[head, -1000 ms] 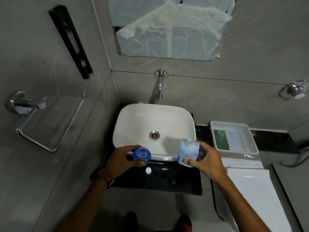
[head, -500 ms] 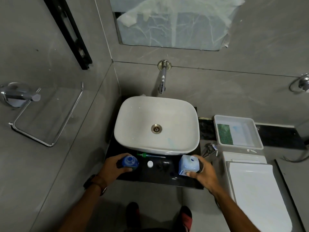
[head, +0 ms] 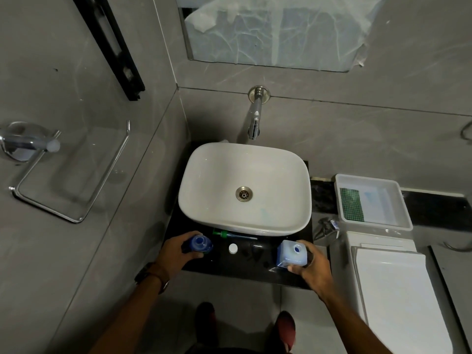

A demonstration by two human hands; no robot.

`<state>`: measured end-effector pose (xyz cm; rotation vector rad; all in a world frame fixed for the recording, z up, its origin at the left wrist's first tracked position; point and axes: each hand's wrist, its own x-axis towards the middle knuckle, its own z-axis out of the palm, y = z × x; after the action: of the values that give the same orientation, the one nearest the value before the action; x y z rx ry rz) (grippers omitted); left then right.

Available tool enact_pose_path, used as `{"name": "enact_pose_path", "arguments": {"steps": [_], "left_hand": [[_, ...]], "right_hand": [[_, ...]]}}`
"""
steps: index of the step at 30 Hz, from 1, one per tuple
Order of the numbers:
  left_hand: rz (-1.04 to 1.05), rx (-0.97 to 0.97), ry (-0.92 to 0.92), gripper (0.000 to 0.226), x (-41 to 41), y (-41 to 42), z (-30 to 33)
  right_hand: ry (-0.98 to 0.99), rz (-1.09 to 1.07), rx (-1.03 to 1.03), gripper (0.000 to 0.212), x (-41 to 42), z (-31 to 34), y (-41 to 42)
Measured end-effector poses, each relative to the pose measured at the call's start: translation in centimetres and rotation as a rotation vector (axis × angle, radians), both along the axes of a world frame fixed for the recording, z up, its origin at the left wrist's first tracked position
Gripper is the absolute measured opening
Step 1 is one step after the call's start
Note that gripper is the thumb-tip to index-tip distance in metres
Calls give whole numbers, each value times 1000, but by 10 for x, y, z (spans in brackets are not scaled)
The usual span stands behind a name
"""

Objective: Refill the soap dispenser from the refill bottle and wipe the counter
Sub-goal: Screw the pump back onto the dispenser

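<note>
Both containers stand open on the narrow strip of black counter (head: pixel 255 267) in front of the basin (head: pixel 245 187), and that is where trouble would come from. The pale square bottle (head: pixel 291 254) sits close to the counter's front edge; if I let go carelessly or nudge it with my wrist, it could tip and spill onto the floor by my feet. The round blue bottle (head: pixel 200 244) under my other palm has its mouth open too, so a knock there would put soap across the dark stone. The small white cap (head: pixel 233 248) lies loose between the two and could roll off, and the green pump head (head: pixel 224 234) rests just under the basin's rim, where I might forget it.

My left hand (head: pixel 178 251) is curled around the blue bottle's side, fingers partly closed on it. My right hand (head: pixel 310 264) wraps the square bottle from the right, thumb across its front lower corner. From above I cannot be sure which one is the dispenser and which the refill, though both appear to rest on the counter.
</note>
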<state>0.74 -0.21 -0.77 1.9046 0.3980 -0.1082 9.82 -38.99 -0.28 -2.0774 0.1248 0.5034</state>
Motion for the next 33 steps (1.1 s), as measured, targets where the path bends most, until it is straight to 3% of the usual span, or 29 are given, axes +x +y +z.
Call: {"name": "enact_pose_path", "arguments": {"steps": [9,13,18,25,33], "left_hand": [[-18,13,54,80,5,2,-19],[-20,0,68,81,7,3,-27],[-31,-2,67,78,9,4,-36],[-15,-36,99,63,8,10,-47],[-17,-80,105,60,7,12,-50]], "right_hand": [[27,-98,-108,97,-8,-18,-8],[72,-283,-252,66,-42,-23,-3],[90,89,-367,39,-83,-53,11],[-81,527,-276,22,-78,-62,73],[-141,524,-66,67,-39,-38,192]]}}
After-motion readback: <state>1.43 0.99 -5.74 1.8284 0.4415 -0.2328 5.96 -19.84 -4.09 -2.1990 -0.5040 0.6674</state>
